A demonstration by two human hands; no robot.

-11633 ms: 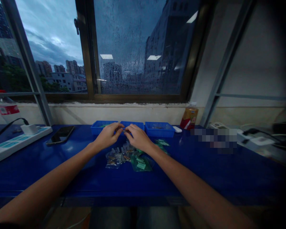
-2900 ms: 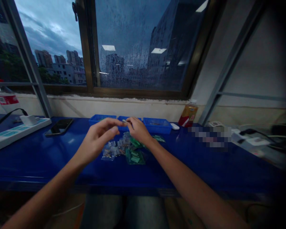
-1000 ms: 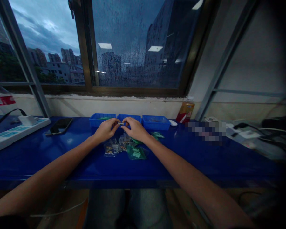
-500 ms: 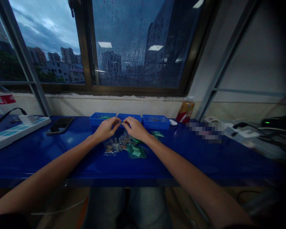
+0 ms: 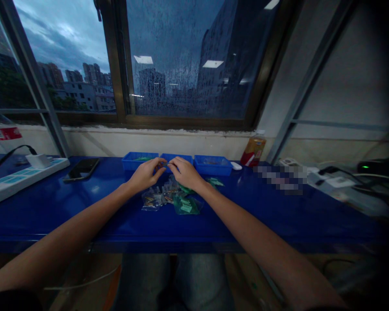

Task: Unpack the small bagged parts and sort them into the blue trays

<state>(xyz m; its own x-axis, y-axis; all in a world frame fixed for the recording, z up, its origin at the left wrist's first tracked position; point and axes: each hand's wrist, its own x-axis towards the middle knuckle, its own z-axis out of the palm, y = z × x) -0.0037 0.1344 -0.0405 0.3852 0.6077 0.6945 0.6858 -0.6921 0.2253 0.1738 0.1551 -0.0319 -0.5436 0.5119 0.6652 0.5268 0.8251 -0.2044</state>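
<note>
My left hand (image 5: 148, 173) and my right hand (image 5: 183, 172) meet fingertip to fingertip above the middle of the blue table (image 5: 123, 220). Both are closed in a pinch around something small, too tiny and dim to name. Just below them lies a heap of small clear plastic bags (image 5: 152, 200) with brass-coloured pieces inside. A green bag (image 5: 186, 204) holding pale, block-like parts is at the right of the heap. Another green packet (image 5: 215, 182) rests behind my right wrist.
Behind my hands stand a left blue bin (image 5: 139, 164) with green contents, a middle blue bin (image 5: 184, 158) and a right blue bin (image 5: 214, 166). A phone (image 5: 81, 169) and power strip (image 5: 22, 179) lie left; a drink carton (image 5: 253, 151) stands right.
My fingertips have shifted very slightly apart, still pinched at the same spot over the bags. The bags and bins stay where they were.
</note>
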